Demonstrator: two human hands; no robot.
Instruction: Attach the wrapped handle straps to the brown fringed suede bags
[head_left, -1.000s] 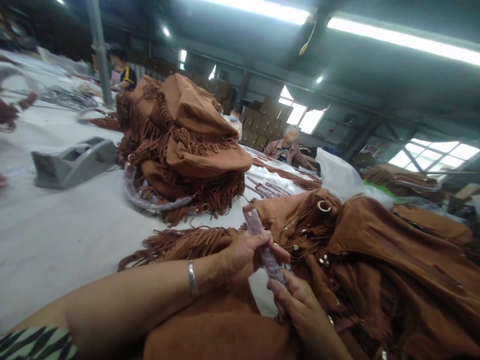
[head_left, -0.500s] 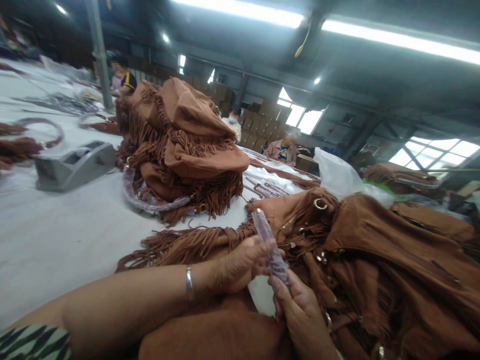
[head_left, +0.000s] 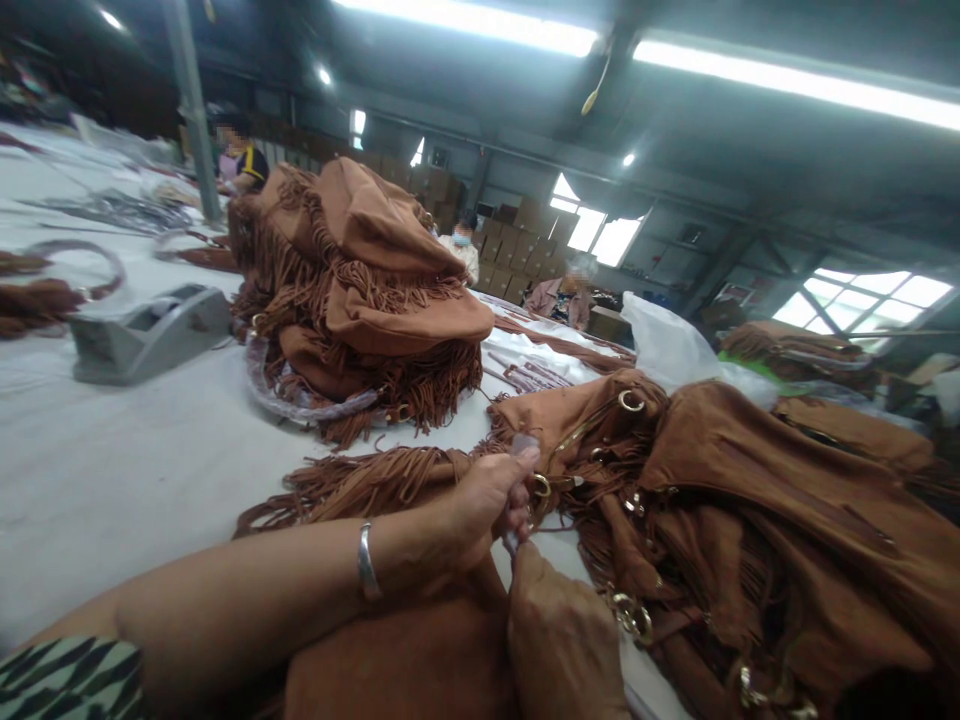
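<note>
My left hand [head_left: 480,505], with a silver bracelet at the wrist, is closed around a plastic-wrapped strap [head_left: 525,441]; only a short piece shows above the thumb. Just below it my right hand [head_left: 562,625] is closed, knuckles up, on the lower part of the same strap, most of which the fingers hide. Beneath both hands lies a brown suede bag [head_left: 397,655]. Right of them is a heap of fringed brown bags [head_left: 795,480] with gold rings, one gold ring [head_left: 541,486] close to my left fingers.
A tall stack of fringed bags [head_left: 405,260] stands on the white table [head_left: 150,450], with a wrapped handle [head_left: 300,405] at its foot. Left of it is a grey tape dispenser [head_left: 150,330]. Several wrapped straps [head_left: 529,377] lie further back. Co-workers sit across the room.
The strap has dropped lower into my left fist and shows less. My right hand has turned knuckles up and moved slightly left, close under the left hand.
</note>
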